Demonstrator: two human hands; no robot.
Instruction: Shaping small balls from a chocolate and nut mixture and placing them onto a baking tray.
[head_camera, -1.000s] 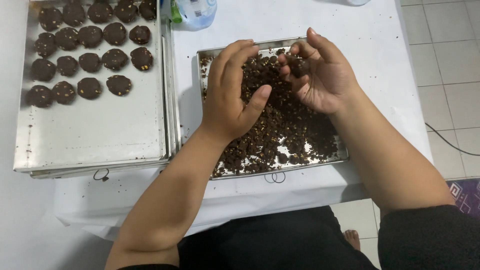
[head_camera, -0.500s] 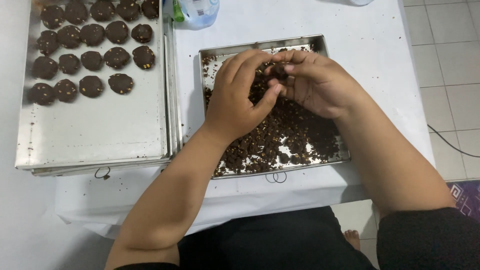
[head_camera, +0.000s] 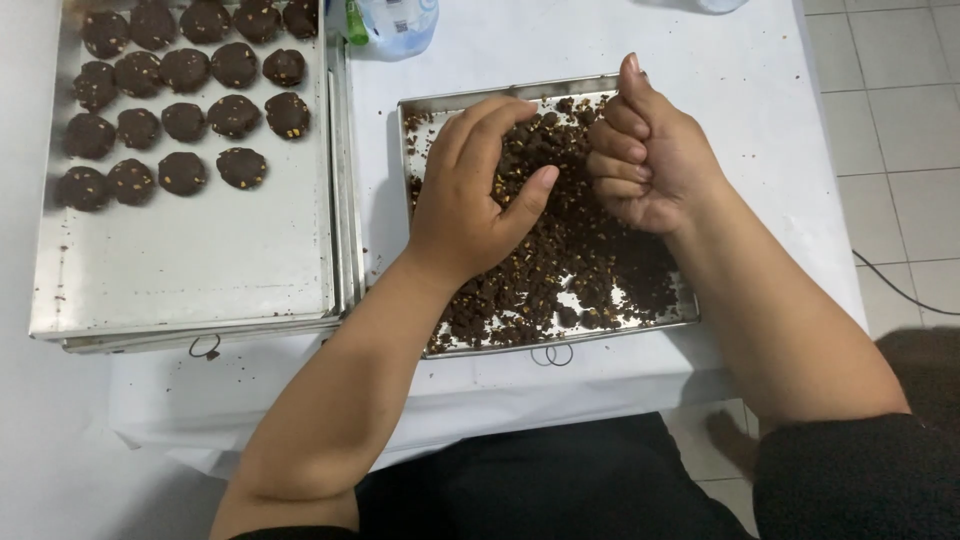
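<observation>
White cloth-covered table (head_camera: 740, 80); grey tiled floor (head_camera: 890, 120) beside.

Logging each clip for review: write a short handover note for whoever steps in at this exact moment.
Left hand: cupped, fingers curled over the dark crumbly dough in the right-hand tray.
Right hand: closed in a fist above that tray; whether dough is inside cannot be seen.
Done: fifteen dark rounds sit in rows at the far end of the left tray.
Left: much loose dough remains in the right-hand tray; the near part of the left tray is bare.
</observation>
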